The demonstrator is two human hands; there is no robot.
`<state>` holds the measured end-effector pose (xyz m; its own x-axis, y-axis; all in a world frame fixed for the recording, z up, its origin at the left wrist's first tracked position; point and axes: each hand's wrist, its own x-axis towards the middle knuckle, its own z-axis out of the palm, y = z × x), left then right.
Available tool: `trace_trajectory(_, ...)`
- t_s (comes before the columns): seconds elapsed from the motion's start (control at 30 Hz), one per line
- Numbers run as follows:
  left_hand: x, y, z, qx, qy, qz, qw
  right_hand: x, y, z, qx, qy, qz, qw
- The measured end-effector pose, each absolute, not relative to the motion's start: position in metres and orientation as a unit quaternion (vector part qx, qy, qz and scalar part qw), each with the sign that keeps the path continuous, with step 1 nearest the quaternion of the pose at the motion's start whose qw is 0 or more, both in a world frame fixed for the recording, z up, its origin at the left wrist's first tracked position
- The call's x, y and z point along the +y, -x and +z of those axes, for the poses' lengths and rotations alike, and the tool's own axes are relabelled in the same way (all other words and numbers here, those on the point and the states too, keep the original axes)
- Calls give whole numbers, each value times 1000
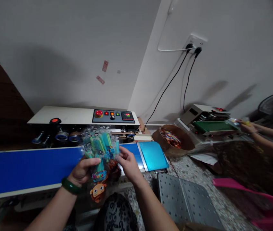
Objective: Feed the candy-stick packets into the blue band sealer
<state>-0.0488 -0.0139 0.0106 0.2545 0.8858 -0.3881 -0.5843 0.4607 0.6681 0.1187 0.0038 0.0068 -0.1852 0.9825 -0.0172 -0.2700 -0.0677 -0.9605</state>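
Observation:
Clear printed plastic packets [100, 146] with green and blue sticks inside are bunched in front of me, over the near edge of a blue conveyor belt [37, 166]. A cartoon character's face shows on the lowest packet. My left hand [82, 170], with a dark green bangle on its wrist, is closed around the lower left of the bunch, thumb across the front. At the right side, my right hand [128, 163] pinches the edge of a packet between thumb and fingers. Behind the bunch stands the belt's sealing machine [76, 117], its panel lights lit.
A round container [157, 141] of colourful packets stands on the floor to the right. Beyond it, another person's hands [248, 127] are at a smaller machine with a green belt [213, 126]. A perforated grey stool top [184, 199] lies near my right arm. Black power cords [167, 86] hang along the wall.

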Motion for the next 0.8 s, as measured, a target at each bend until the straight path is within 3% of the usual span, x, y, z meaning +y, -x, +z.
trace_trajectory(0.13,-9,45,5,388,-170,490,761,0,-123,1,-425,436,545,577)
trace_trajectory(0.47,-12,37,13,407,-128,496,756,0,-147,-24,-240,495,531,645)
trace_trajectory(0.8,-10,50,22,419,-112,540,721,60,-209,-47,-317,597,569,468)
